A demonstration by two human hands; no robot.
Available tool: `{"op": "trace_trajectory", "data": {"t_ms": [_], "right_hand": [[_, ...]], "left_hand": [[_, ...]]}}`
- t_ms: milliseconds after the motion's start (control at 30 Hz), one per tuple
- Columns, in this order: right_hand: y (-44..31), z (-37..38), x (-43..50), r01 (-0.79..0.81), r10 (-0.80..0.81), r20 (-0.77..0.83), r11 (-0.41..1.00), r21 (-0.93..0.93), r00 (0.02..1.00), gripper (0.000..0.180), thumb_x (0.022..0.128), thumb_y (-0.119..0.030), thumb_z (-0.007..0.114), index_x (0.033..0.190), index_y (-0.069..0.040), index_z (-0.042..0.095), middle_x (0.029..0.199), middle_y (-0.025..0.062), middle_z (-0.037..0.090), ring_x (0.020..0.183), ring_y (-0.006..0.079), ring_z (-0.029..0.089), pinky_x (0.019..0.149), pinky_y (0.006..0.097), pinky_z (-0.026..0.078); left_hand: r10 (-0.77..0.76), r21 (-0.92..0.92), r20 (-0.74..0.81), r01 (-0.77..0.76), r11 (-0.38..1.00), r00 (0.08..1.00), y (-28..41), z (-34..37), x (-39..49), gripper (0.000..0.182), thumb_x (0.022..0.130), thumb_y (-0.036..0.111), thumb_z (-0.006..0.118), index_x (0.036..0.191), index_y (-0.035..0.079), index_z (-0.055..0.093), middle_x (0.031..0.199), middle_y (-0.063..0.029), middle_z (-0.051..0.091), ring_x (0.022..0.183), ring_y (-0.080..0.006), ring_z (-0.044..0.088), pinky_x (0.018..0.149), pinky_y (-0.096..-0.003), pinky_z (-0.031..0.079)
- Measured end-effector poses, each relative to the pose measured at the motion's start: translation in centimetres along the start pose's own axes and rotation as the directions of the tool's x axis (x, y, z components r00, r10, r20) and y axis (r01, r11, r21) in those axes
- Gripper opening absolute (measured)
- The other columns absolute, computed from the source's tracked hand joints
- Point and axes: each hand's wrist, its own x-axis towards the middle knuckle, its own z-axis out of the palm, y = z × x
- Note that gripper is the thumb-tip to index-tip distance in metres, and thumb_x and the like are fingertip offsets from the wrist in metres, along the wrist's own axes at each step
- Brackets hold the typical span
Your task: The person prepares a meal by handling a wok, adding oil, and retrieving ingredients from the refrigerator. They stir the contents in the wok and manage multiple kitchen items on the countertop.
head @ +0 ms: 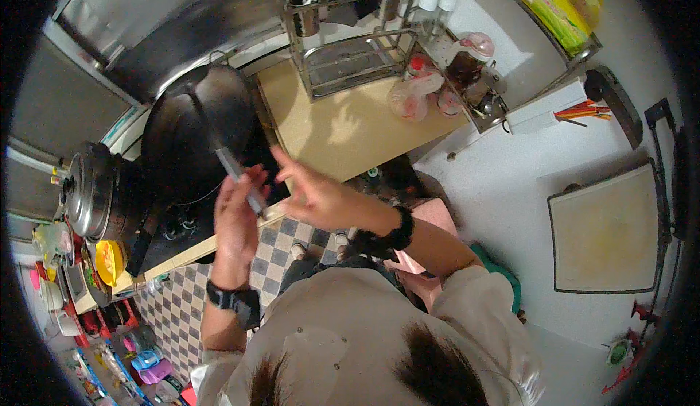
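Note:
My left hand (236, 209) is at the grey handle of a long dark utensil (229, 165), perhaps a wok spatula, the handle lying across the palm side by the thumb and fingers. The utensil's far end reaches into a large dark wok (191, 127) on the stove. To the right of the handle, my right hand (307, 190) is raised with its fingers spread and holds nothing. Its fingertips are near the wok's side of the counter; I cannot tell whether they touch anything. Both wrists wear dark bands.
A lidded steel pot (90, 192) stands left of the wok, near a yellow basket (110, 264). On the beige counter (350, 143) are a metal rack (358, 72) and plastic bags (410, 99). Jars and a condiment tray stand behind. A pink stool or bin (432, 220) is below the counter.

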Motion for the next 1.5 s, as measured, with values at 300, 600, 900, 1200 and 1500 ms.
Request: {"op": "trace_trajectory", "data": {"t_ms": [300,600,900,1200,1500], "right_hand": [[15.5,-25.8,-13.5,-0.083,0.429,-0.867,0.903,0.423,0.254,0.038,0.09,-0.03,0.051,0.118,-0.009,0.037,0.093,0.0067,0.053,0.066,0.016,0.053,0.058,0.0282,0.048],[17.3,-31.6,-12.1,-0.088,0.7,-0.68,0.708,0.701,0.218,0.054,0.089,-0.044,0.055,0.119,-0.002,0.044,0.104,0.0086,0.054,0.091,0.0178,0.055,0.083,0.0283,0.049],[19.6,-31.5,-11.9,-0.341,0.52,-0.807,0.84,0.422,0.281,0.043,0.092,-0.038,0.049,0.118,-0.004,0.048,0.104,0.0064,0.053,0.088,0.0165,0.054,0.075,0.0284,0.049],[9.9,-30.5,-11.3,-0.274,0.38,-0.84,0.917,0.288,0.388,0.043,0.092,-0.036,0.051,0.12,-0.004,0.05,0.097,0.0063,0.058,0.088,0.0164,0.056,0.076,0.0319,0.049],[-3.8,-22.8,-7.4,-0.373,0.524,-0.653,0.85,0.371,0.546,0.037,0.092,-0.042,0.05,0.103,-0.007,0.055,0.085,0.0029,0.059,0.074,0.0118,0.055,0.068,0.0253,0.042]], "left_hand": [[-0.118,0.011,-0.35,0.13,0.991,0.929,2.9,-6.8,-4.9,0.018,0.095,0.03,0.046,0.094,0.013,0.051,0.06,0.0057,0.039,0.042,-0.0026,0.028,0.035,-0.0164,0.02],[-0.058,0.188,-0.416,0.148,0.971,0.908,4.1,-8.5,-6.4,0.032,0.093,0.044,0.046,0.086,0.013,0.048,0.056,0.0057,0.037,0.042,-0.0035,0.029,0.037,-0.0183,0.021],[-0.071,0.198,-0.442,0.174,0.965,0.894,6.0,-7.9,-6.9,0.035,0.093,0.046,0.045,0.086,0.012,0.048,0.055,0.0053,0.036,0.042,-0.0026,0.028,0.037,-0.0179,0.02],[-0.159,0.217,-0.416,0.267,0.939,0.895,7.3,-9.3,-5.0,0.033,0.095,0.043,0.043,0.082,0.012,0.047,0.053,0.0067,0.034,0.04,-0.0037,0.026,0.037,-0.0198,0.018],[-0.107,0.281,-0.259,0.181,0.942,0.96,9.6,-11.9,-4.1,0.036,0.095,0.044,0.043,0.081,0.011,0.046,0.055,0.006,0.034,0.044,-0.0037,0.028,0.04,-0.018,0.019]]}}
